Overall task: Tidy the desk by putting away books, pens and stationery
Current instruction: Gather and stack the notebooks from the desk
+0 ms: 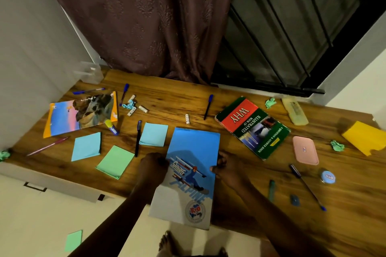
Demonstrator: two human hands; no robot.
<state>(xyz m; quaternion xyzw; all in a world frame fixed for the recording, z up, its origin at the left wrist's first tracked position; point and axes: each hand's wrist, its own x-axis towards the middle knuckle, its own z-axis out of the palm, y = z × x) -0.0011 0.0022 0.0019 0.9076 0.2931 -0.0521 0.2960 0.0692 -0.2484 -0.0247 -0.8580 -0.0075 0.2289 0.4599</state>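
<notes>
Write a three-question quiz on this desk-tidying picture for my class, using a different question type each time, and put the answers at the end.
1. True or false: the left hand and the right hand both grip the blue skiing notebook.
2. What colour is the sticky pad lying nearest the left hand? A. green B. yellow C. pink
3. Fill in the blank: the large word on the red band of the green book reads ___.

Key
1. True: one hand holds each side edge.
2. A: the green pad.
3. WHY
</notes>
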